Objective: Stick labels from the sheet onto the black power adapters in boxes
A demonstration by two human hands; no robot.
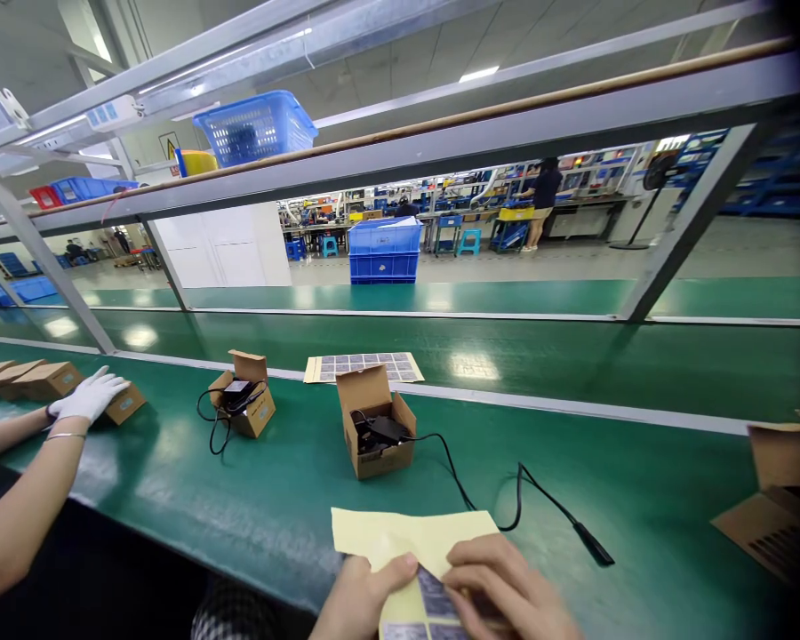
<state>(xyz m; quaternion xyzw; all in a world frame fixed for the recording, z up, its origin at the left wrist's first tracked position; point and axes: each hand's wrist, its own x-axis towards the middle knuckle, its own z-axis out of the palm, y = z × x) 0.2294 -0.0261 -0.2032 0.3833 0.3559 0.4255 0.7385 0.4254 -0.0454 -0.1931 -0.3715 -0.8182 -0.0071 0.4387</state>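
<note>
Low in the view, my left hand (pixel 373 591) grips a yellow label sheet (pixel 406 533) with the thumb on top. My right hand (pixel 507 591) has its fingers pinched at the edge of a grey printed label (pixel 436 597) on that sheet. The sheet's top part is bent and bare of labels. Just beyond stands an open cardboard box (pixel 381 460) holding a black power adapter (pixel 388 431). Its black cable (pixel 521 498) runs out to the right over the green table and ends in a plug (pixel 593 544).
More label sheets (pixel 366 366) lie behind the box. Another open box (pixel 257 411) with an adapter stands to the left. A co-worker's white-gloved hand (pixel 90 396) touches a closed box (pixel 125 404). At far right is an open box (pixel 773 507). A metal shelf frame (pixel 693 222) spans overhead.
</note>
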